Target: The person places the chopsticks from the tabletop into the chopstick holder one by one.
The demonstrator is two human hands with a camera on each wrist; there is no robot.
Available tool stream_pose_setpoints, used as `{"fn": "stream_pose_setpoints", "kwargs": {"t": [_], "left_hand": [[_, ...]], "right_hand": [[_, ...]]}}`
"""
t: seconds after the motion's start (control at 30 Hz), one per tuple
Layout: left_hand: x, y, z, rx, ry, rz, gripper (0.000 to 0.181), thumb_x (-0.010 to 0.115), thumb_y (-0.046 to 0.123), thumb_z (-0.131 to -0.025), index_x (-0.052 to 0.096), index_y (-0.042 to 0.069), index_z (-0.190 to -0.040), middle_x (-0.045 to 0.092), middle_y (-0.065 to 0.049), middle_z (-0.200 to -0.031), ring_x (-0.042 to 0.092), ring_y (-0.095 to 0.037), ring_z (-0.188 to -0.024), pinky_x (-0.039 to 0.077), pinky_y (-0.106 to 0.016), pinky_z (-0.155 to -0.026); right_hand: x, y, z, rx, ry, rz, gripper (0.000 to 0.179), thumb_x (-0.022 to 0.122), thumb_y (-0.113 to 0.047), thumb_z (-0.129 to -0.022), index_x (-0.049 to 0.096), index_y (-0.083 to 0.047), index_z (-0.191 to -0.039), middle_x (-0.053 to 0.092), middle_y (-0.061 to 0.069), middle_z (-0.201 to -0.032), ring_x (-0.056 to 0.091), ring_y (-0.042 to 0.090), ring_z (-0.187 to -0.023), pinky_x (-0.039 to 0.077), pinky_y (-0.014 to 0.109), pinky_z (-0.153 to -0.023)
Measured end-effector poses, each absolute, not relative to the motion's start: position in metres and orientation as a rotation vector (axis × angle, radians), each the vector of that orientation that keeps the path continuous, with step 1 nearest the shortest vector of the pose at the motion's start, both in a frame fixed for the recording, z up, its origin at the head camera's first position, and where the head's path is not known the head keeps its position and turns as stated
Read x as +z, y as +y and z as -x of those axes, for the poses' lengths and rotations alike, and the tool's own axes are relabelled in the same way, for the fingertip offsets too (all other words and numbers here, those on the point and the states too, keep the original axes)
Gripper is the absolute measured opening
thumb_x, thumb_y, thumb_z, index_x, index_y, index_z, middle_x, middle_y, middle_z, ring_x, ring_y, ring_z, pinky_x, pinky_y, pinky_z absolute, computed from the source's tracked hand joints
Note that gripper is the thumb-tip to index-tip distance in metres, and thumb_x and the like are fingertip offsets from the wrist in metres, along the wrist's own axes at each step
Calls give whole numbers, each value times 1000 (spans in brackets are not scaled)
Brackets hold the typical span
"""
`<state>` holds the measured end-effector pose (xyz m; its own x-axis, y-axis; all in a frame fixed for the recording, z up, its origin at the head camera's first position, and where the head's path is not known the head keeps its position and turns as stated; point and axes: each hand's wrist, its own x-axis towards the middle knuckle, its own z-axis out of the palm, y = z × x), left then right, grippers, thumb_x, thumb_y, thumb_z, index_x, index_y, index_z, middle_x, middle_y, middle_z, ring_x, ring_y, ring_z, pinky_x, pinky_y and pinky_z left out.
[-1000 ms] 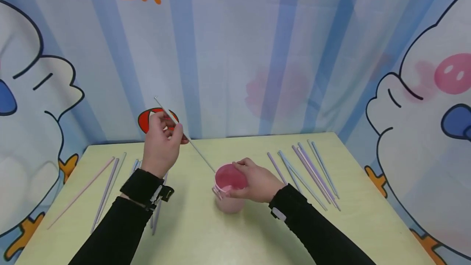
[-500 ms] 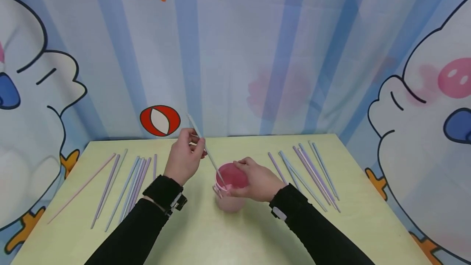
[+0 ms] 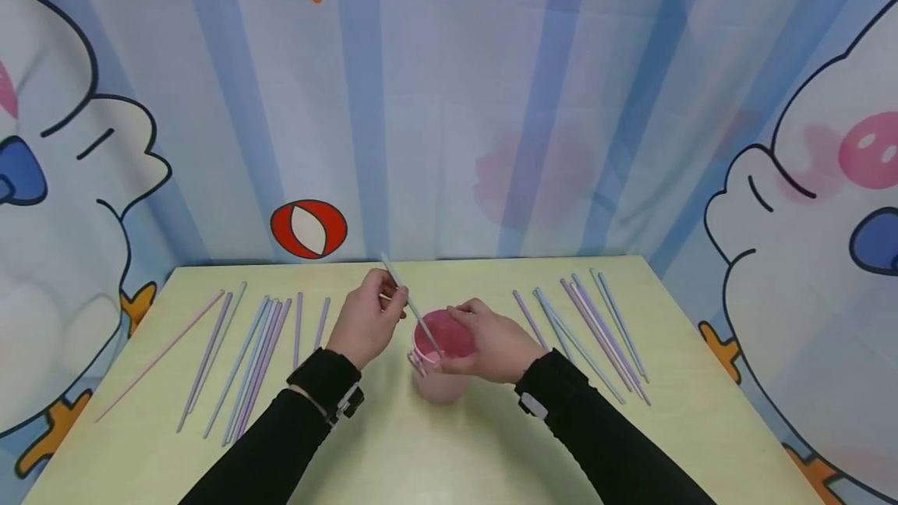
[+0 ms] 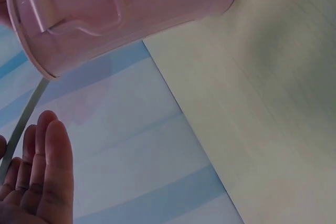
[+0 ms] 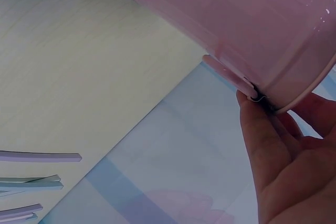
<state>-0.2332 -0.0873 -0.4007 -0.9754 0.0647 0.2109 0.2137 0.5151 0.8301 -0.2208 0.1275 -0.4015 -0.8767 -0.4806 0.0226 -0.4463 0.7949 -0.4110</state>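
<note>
A pink bucket [image 3: 440, 390] with small side handles stands at the middle of the table, its mouth towards me. My right hand [image 3: 494, 345] holds it by the rim on the right; in the right wrist view the fingers [image 5: 262, 145] lie by the rim and a handle. Up and left of the bucket, my left hand [image 3: 369, 319] pinches a thin pale straw [image 3: 414, 309] between thumb and fingers. The straw slants down, and its lower end is inside the bucket's mouth. In the left wrist view the straw [image 4: 23, 116] passes behind the bucket's rim.
On the left of the yellowish table [image 3: 393, 450] lie several pastel straws [image 3: 256, 365], with a pink straw [image 3: 161, 353] farthest out. Several more blue and purple straws [image 3: 596, 326] lie on the right. A cartoon-printed curtain [image 3: 449, 100] hangs behind the table.
My left hand has moved right and down with the straw, whose lower end went from beside the rim to inside the bucket. My right hand and the bucket stayed in place.
</note>
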Motion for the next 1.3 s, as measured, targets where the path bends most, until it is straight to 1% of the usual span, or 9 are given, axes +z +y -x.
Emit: {"fn": "stream_pose_setpoints", "kwargs": {"t": [0.47,0.67,0.8,0.87,1.0,1.07,1.1,1.17,1.3], "left_hand": [[-414,-89,233,-1419,-2667,240,21,56,27,-100,56,10,-112,62,-3,-92,61,-16,-78,53,-30,-67],[-418,-96,232,-1403,-2679,223,23,55,27,-100,56,10,-116,62,-2,-94,62,-15,-79,54,-30,-70],[-425,-111,234,-1278,-2719,168,24,55,28,-100,57,10,-116,63,-5,-95,60,-19,-81,54,-35,-77],[-429,-122,238,-1155,-2759,145,24,55,27,-100,58,8,-114,63,-7,-96,58,-22,-80,53,-38,-78],[-439,-148,249,-905,-2833,108,23,56,24,-98,59,4,-111,64,-9,-92,56,-23,-75,52,-40,-76],[-446,-161,253,-824,-2860,97,23,57,22,-98,59,2,-109,64,-9,-88,56,-23,-72,52,-41,-71],[-448,-167,255,-793,-2873,103,22,57,20,-98,59,1,-109,65,-9,-86,57,-24,-71,51,-43,-74],[-453,-178,256,-737,-2906,90,22,58,18,-97,59,-1,-109,65,-9,-84,59,-24,-71,50,-44,-74],[-459,-193,254,-642,-2970,45,26,62,12,-93,57,-5,-113,66,-13,-81,63,-30,-74,50,-48,-75]], "right_hand": [[-404,128,220,-658,2900,754,83,74,-59,-77,51,-11,-140,51,5,-128,62,19,-99,54,29,-79],[-405,129,220,-667,2905,741,82,75,-60,-75,52,-13,-139,51,4,-128,61,18,-99,54,30,-78],[-405,128,222,-645,2909,746,81,74,-62,-75,53,-15,-138,51,4,-127,61,19,-99,55,30,-77],[-404,128,222,-639,2908,747,81,74,-62,-75,53,-15,-138,51,5,-128,61,20,-99,55,31,-77],[-401,130,220,-633,2907,732,82,74,-61,-75,53,-14,-139,51,6,-129,61,21,-99,55,33,-79],[-400,132,220,-629,2910,721,82,75,-60,-75,53,-14,-139,51,6,-129,61,21,-99,55,33,-79],[-400,132,220,-625,2914,716,82,75,-60,-75,53,-14,-139,51,6,-129,61,21,-99,54,33,-79],[-400,132,220,-626,2918,715,82,75,-60,-75,53,-14,-139,51,5,-129,61,21,-99,54,32,-79],[-404,129,222,-673,2892,727,84,75,-61,-74,52,-13,-139,52,4,-128,62,22,-100,54,32,-79]]}}
